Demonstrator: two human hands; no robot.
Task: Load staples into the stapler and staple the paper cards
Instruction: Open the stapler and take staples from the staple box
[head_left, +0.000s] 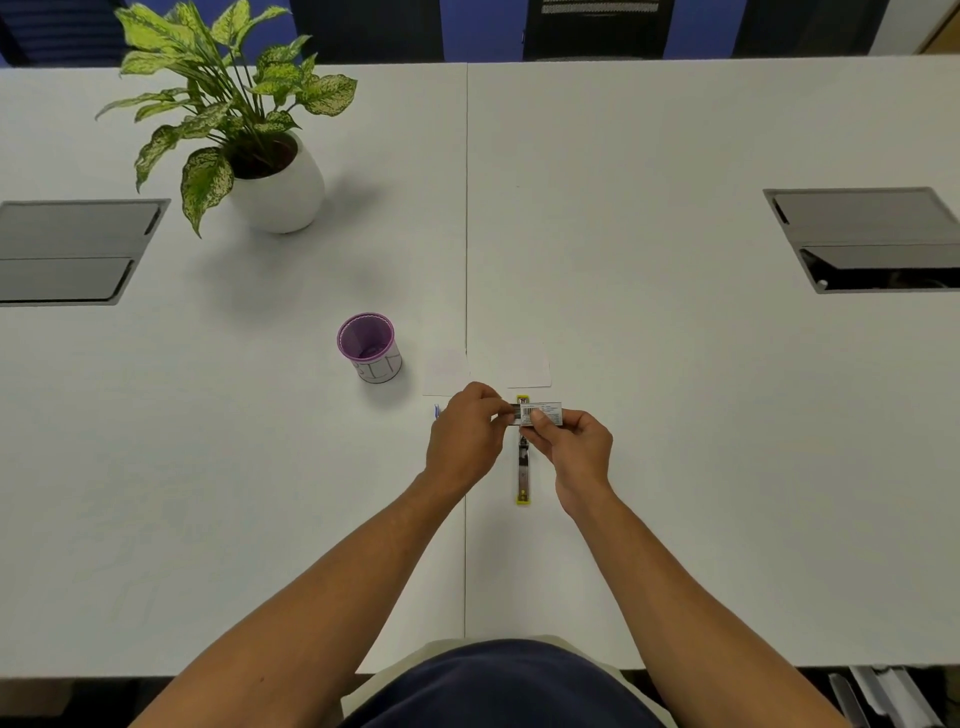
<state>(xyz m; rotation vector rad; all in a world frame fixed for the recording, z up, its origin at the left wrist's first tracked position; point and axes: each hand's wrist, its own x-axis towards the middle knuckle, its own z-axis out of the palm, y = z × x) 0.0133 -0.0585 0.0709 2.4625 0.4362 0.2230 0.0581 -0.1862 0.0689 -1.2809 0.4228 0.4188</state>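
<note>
I am holding the small staple box (540, 414) just above the opened stapler (523, 467), which is lying near the surface's (675, 467) front edge by the centre seam; my right grip (571, 447) is pinching the box while my left grip (467, 436) is pinching its end, which I should be drawing out level so no staples spill. Farther toward the middle, two paper cards (530, 364) are lying flat, and left of them the purple cup (368, 347) is standing upright, apparently holding nothing.

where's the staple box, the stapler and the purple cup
staple box (545, 413), head view, on its printed label between the two hands
stapler (523, 475), head view, on the opened metal rail lying on the table
purple cup (366, 338), head view, on its inner wall below the rim
</note>
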